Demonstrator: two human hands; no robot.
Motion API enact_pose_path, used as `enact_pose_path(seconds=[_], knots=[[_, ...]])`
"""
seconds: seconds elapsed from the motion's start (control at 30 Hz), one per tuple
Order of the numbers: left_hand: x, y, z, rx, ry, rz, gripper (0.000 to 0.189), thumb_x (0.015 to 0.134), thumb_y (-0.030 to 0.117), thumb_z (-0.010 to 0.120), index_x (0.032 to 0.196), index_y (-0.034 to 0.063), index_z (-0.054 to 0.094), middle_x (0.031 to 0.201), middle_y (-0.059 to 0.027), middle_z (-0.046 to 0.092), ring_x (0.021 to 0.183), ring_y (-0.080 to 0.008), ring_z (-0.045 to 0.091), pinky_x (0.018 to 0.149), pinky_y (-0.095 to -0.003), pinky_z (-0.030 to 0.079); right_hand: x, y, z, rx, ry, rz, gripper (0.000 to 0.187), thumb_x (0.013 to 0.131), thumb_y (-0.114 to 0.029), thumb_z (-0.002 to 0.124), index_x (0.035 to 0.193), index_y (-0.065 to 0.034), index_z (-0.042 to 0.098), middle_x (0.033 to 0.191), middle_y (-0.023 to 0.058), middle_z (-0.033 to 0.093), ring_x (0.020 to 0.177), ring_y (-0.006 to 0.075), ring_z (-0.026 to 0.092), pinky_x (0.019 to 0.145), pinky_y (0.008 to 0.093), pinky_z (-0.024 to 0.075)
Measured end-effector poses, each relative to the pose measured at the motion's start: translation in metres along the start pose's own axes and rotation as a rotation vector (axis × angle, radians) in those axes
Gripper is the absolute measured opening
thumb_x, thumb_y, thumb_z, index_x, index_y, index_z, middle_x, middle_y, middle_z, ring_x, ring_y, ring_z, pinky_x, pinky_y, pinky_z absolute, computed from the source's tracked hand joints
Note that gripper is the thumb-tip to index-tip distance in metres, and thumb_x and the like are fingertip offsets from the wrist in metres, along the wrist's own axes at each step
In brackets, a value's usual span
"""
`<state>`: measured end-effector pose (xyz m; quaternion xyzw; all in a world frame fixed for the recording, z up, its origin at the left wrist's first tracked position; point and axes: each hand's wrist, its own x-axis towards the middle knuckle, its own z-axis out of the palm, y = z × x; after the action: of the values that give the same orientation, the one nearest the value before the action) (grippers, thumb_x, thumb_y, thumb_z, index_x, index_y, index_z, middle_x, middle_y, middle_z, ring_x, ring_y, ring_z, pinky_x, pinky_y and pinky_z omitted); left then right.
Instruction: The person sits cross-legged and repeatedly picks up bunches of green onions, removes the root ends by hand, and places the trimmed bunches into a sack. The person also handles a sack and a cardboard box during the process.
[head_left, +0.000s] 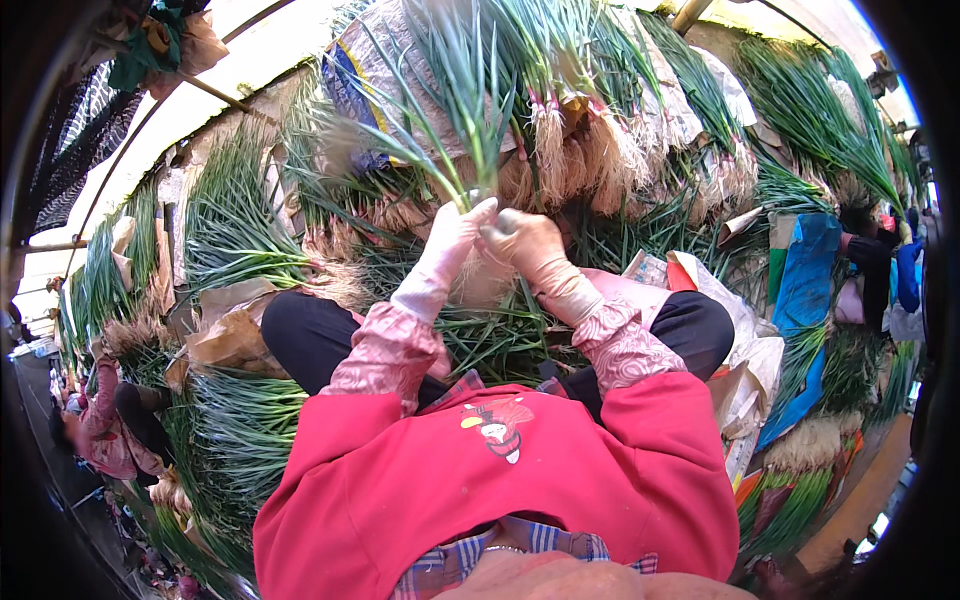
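Observation:
My left hand (454, 238), in a pale glove, closes around the base of a small bunch of green onions (469, 142). Their long green leaves point away from me, and their pale roots hang blurred below my hands. Beside it, my right hand (525, 241), also gloved, has its fingers bent against the lower stems; whether it grips any is hard to tell. Just beyond my hands lies a row of green onions (551, 142) with reddish bulbs and long roots. Loose green leaves (499, 341) cover the ground between my knees.
More green onion bundles lie at the left (247, 232) and far right (817, 112). Brown paper (232, 337) is by my left knee, white sacking (750, 367) by my right. Other people sit at the far left (105, 427) and far right (870, 255).

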<state>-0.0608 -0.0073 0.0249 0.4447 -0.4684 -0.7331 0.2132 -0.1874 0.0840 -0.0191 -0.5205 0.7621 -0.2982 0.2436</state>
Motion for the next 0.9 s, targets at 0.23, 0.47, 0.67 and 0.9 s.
enact_pose_path(seconds=[0.23,0.47,0.67,0.9], knots=[[-0.012,-0.027,-0.022,-0.208,0.058,-0.105,0.012,0.092,0.016,0.065,0.093,0.0041,0.065,0.066,0.0006,0.058,0.05,-0.0071,0.052,0.042,-0.0188,0.037,0.036,-0.016,-0.011,1.213,-0.507,0.53,0.04,0.091,-0.036,0.061,0.116,-0.0041,0.063,0.095,0.0043,0.067,0.083,0.02,0.064,0.077,0.0343,0.0509],[-0.025,-0.044,-0.033,-0.293,0.157,-0.111,0.017,0.096,0.019,0.06,0.093,0.0024,0.061,0.069,-0.0005,0.056,0.05,-0.0068,0.046,0.042,-0.0194,0.036,0.071,-0.029,0.086,1.666,0.244,0.588,0.021,0.089,-0.02,0.063,0.102,-0.0037,0.063,0.096,0.0089,0.067,0.084,0.0188,0.062,0.077,0.034,0.0486],[-0.023,-0.05,-0.032,-0.28,0.149,-0.102,0.023,0.096,0.024,0.06,0.089,0.0032,0.062,0.067,0.0008,0.055,0.048,-0.0064,0.044,0.042,-0.0204,0.035,0.058,-0.04,0.062,1.724,0.264,0.547,0.022,0.087,-0.015,0.066,0.106,-0.0048,0.062,0.089,0.0047,0.062,0.079,0.0178,0.057,0.076,0.0313,0.0451],[-0.021,-0.046,-0.026,-0.196,0.235,-0.069,0.019,0.093,0.022,0.065,0.087,0.0031,0.065,0.062,0.0015,0.055,0.045,-0.0058,0.044,0.04,-0.0204,0.036,0.055,-0.04,0.06,1.18,0.169,0.401,0.023,0.082,-0.011,0.065,0.104,-0.0037,0.062,0.082,0.0039,0.062,0.068,0.0158,0.056,0.06,0.0302,0.0456]])
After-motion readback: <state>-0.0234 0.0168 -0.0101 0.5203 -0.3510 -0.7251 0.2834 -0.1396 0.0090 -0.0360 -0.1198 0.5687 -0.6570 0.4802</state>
